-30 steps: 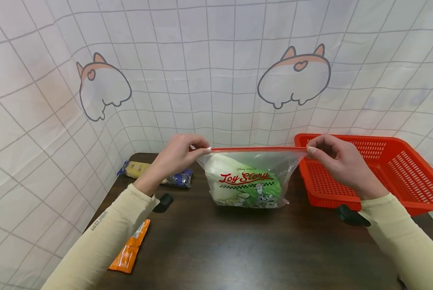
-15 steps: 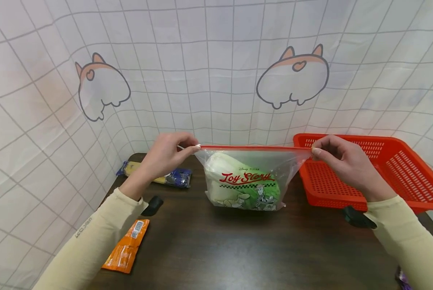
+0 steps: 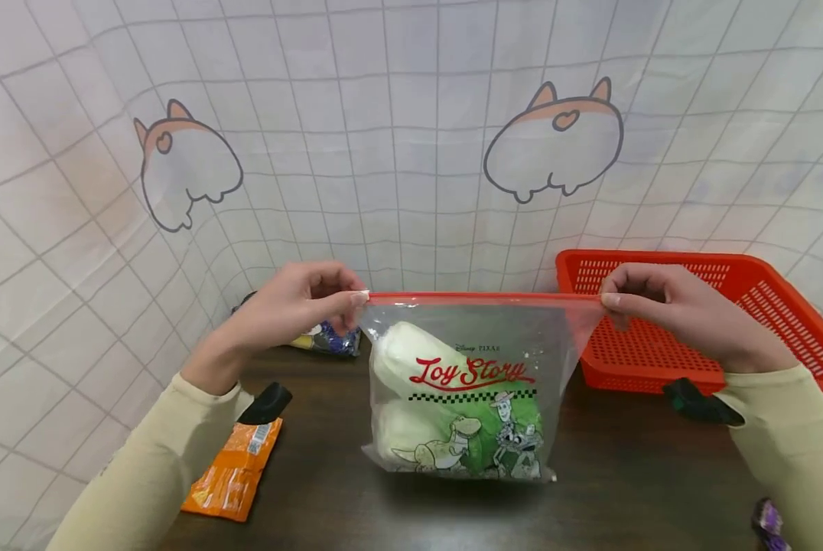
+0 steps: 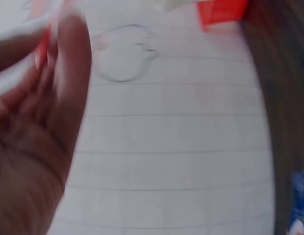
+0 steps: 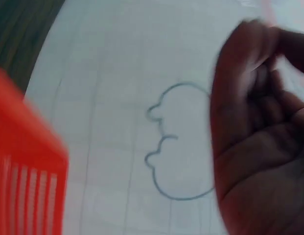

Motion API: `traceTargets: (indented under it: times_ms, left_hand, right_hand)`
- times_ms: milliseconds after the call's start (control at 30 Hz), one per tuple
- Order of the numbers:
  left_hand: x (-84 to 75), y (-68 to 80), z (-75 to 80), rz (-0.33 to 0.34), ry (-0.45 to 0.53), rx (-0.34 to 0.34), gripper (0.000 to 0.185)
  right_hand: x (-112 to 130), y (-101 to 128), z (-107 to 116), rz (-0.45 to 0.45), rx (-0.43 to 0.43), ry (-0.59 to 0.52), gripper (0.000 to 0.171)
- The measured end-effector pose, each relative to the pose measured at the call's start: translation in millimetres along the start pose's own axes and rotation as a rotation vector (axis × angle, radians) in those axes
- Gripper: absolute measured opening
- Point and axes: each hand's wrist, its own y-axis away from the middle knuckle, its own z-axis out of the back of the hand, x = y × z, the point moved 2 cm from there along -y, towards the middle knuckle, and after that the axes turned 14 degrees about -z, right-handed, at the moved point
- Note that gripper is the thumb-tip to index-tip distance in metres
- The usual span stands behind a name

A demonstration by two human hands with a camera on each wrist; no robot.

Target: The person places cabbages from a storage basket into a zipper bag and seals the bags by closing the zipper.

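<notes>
A clear zip bag (image 3: 473, 329) with red "Toy Story" print hangs upright between my hands, its red zip strip (image 3: 480, 297) stretched straight across the top. Inside it lie white and green vegetables that look like bok choy or cabbage (image 3: 411, 356). At the strip's left end, my left hand (image 3: 294, 310) pinches the corner between thumb and fingers. My right hand (image 3: 680, 310) pinches the opposite corner, in front of the red basket. Both wrist views show the hands (image 4: 39, 107) (image 5: 264, 117) close up and blurred, with little of the bag visible.
A red perforated basket (image 3: 659, 348) stands at the back right. An orange packet (image 3: 235, 471) lies at the left, and a blue and yellow packet (image 3: 332, 339) sits partly behind my left hand. A purple wrapped item (image 3: 769, 520) is at the lower right. A patterned sheet (image 3: 439, 153) covers the walls.
My hands have drawn farther apart, still pinching the bag's corners. The bag has come up and closer, looking larger, and more of the purple item shows.
</notes>
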Motion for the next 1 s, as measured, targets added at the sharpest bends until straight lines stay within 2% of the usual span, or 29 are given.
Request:
traceTargets:
  times_ms: [167,300,433,733,1000]
  left_hand:
    - [42.1,-14.6,-18.3,0.128,-0.174,-0.054,0.014]
    - [70.2,-23.8,-23.0,0.202,-0.190,-0.097,0.018]
    - [88.9,-34.9,-27.0,0.226,-0.193,-0.101,0.018]
    - [110.6,-51.0,-35.5,0.224,-0.230,-0.070,0.017]
    - [112.4,-49.1,-36.2,0.227,-0.235,-0.073,0.017]
  right_hand:
    - [-6.7,-26.2,-20.0,-0.066,-0.037,0.329,0.011]
    - [-7.4,-47.0,-28.3,-0.089,-0.048,0.376,0.011]
    - [-11.6,-65.8,-29.7,-0.117,-0.050,0.412,0.010]
    - [-23.7,-91.5,-36.0,-0.141,-0.081,0.460,0.014]
    - [-27.6,-93.3,-38.2,-0.159,-0.074,0.461,0.013]
